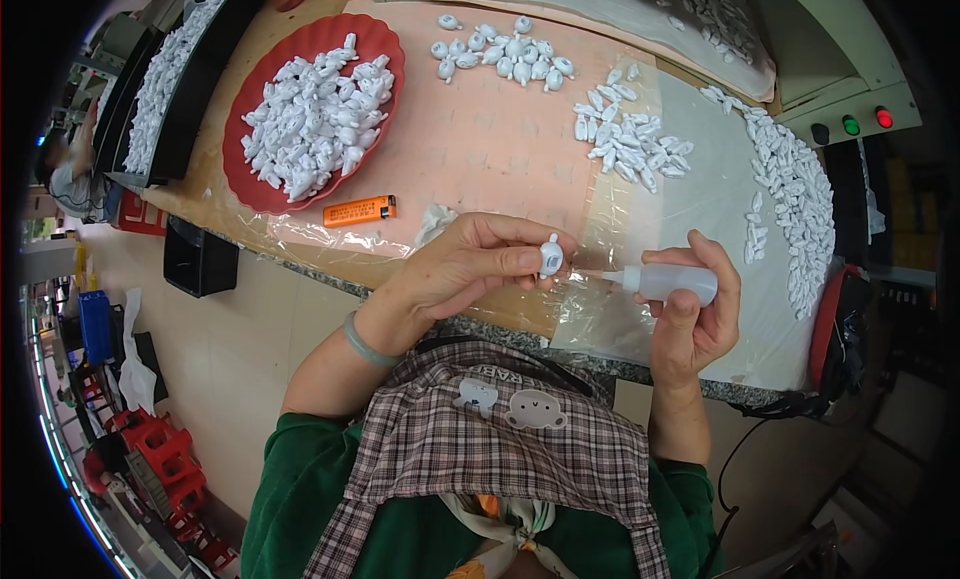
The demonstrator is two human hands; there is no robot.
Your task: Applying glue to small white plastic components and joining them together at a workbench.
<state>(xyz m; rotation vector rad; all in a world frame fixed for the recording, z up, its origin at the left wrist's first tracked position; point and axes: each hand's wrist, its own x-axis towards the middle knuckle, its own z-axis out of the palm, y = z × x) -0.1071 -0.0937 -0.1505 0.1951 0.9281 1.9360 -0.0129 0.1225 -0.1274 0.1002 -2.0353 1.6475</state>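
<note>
Between the thumb and fingers of my left hand is a small white figurine piece, rounded with a knob on top. My right hand grips a translucent squeeze bottle, lying nearly level, its thin nozzle pointing left at the piece. A short gap seems to lie between tip and piece. Beyond my hands, rounded white pieces form a cluster on the pink sheet. Slimmer white pieces lie to their right, and many more small white parts spread along the table's right side.
A red scalloped bowl heaped with white pieces stands at the left. Near it lie an orange lighter and a crumpled white scrap. Black trays of white parts line the far left. A machine with lit buttons borders the right back.
</note>
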